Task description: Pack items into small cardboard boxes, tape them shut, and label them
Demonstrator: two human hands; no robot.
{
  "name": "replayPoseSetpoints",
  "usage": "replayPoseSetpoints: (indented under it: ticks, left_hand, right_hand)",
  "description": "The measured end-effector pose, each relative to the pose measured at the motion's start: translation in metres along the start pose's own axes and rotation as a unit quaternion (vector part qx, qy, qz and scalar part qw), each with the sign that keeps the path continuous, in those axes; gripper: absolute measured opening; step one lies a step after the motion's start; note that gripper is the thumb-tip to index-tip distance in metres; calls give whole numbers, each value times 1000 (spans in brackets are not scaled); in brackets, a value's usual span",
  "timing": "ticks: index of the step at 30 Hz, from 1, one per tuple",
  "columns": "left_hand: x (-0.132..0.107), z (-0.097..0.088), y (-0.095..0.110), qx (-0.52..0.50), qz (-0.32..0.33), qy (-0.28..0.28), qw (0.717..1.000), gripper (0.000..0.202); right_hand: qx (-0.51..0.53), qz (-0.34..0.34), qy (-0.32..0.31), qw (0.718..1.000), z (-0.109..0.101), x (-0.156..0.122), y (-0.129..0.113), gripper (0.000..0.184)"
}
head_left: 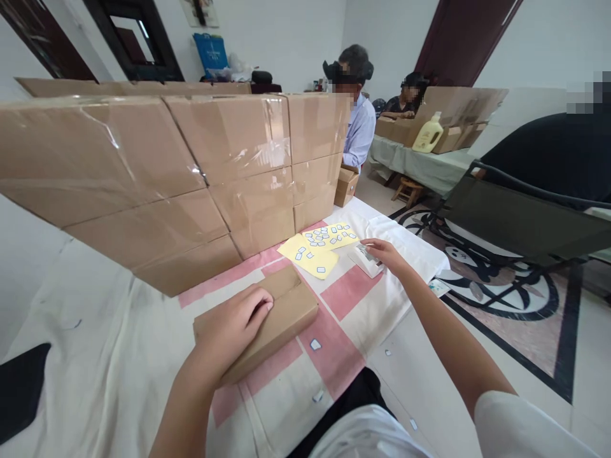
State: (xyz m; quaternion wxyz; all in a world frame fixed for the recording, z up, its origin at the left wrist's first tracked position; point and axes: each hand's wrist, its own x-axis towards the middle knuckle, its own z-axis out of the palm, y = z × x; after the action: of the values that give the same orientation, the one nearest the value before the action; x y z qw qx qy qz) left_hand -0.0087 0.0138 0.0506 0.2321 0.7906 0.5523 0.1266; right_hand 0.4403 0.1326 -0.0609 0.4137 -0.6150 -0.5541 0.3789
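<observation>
A closed brown cardboard box (286,302) lies flat on the table in front of me. My left hand (241,321) rests on top of it with its fingers curled in; whether anything is inside them is hidden. Farther right, my right hand (382,253) reaches out, fingers extended, over a small white item with a grey patch (366,264) that I cannot identify. Just left of that hand lie two yellow sheets (312,257), dotted with several small white stickers with dark outlines.
A tall wall of taped cardboard boxes (248,152) stands along the table's far side. Small white pieces, one a blue-edged sticker (315,344), lie on the pink and white cloth (351,292) and floor. Other people sit beyond; a folding chair (520,210) stands at right.
</observation>
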Motion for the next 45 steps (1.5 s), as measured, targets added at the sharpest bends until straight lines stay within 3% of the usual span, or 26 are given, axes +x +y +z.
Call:
replayPoseSetpoints:
  ticks: [8, 11, 15, 21, 28, 45]
  left_hand:
    - [1, 0, -2, -23, 12, 1, 1000, 29]
    - [1, 1, -4, -28, 18, 9, 999, 28]
    - [2, 2, -6, -22, 12, 12, 1000, 28]
    - [4, 2, -5, -27, 17, 18, 999, 28]
    - [2, 1, -2, -31, 25, 31, 999, 28]
    - [2, 0, -4, -51, 24, 20, 998, 23]
  right_hand:
    - [-7, 22, 98, 995, 18, -8, 12, 54]
    - [-41, 41, 134, 989, 20, -12, 15, 46]
    - [-106, 64, 146, 982, 17, -17, 5, 49]
    - [-190, 138, 113, 965, 4, -10, -13, 52]
    - [-201, 208, 42, 956, -8, 8, -14, 41]
    - [-136, 232, 45, 962, -15, 0, -12, 41]
